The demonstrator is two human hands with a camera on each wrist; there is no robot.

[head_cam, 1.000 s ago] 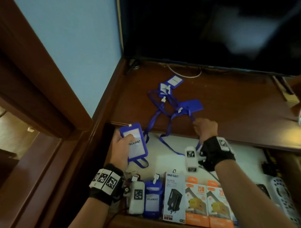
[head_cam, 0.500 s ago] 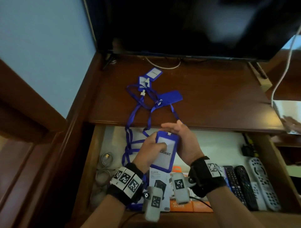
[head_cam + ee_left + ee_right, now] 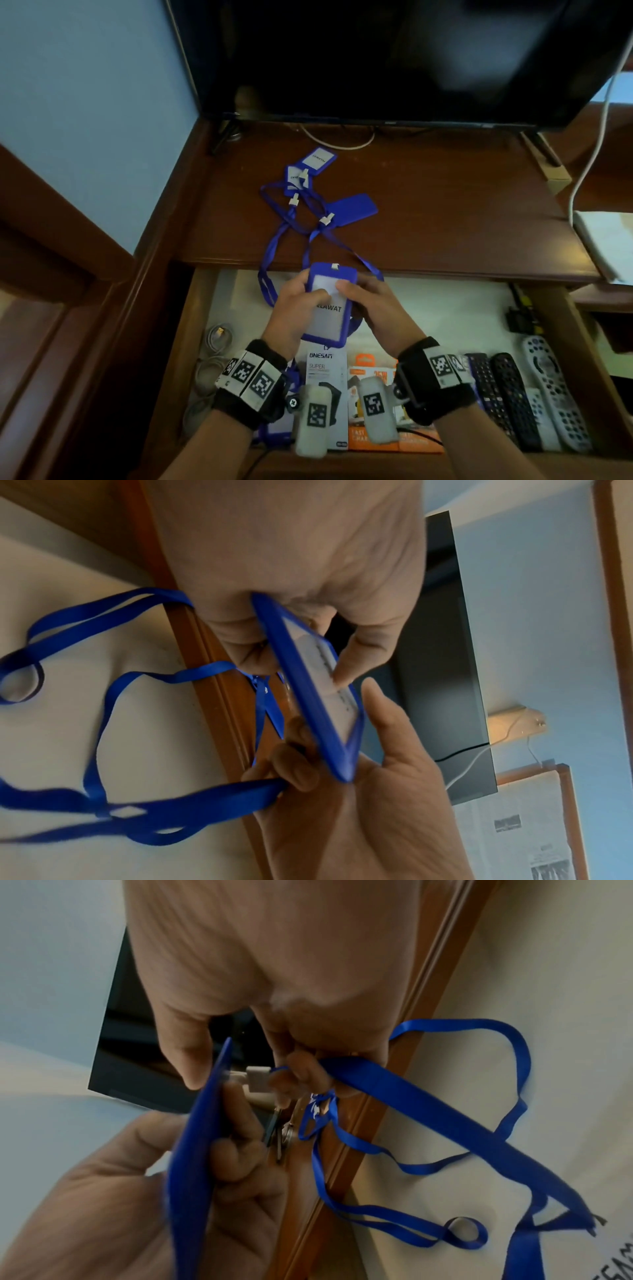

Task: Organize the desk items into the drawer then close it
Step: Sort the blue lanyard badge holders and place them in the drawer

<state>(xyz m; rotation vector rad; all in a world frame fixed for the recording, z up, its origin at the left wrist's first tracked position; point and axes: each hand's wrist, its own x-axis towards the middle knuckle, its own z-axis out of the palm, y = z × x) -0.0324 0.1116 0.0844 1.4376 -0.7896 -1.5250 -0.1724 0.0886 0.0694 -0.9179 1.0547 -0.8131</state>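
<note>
A blue badge holder (image 3: 329,317) with a white "PELAWAT" card hangs over the open drawer (image 3: 445,308), held from both sides. My left hand (image 3: 296,303) grips its left edge, thumb on the card. My right hand (image 3: 368,303) holds the right edge; in the right wrist view its fingers (image 3: 304,1074) also curl round the blue lanyard strap (image 3: 428,1110). That strap (image 3: 171,804) trails in loops onto the drawer's white liner. Three more blue badge holders (image 3: 352,205) lie tangled with their lanyards on the desk top (image 3: 445,205).
The drawer's front row holds charger boxes (image 3: 325,368), orange boxes (image 3: 373,435), several remotes (image 3: 513,394) and coiled white cables (image 3: 215,339) at left. A television (image 3: 394,51) stands at the desk's back; a white cable (image 3: 589,154) hangs at right.
My left hand carried the badge holder from the drawer's left toward the middle. My right hand left the desk edge, drew the strap in and took hold of the holder's right side.
</note>
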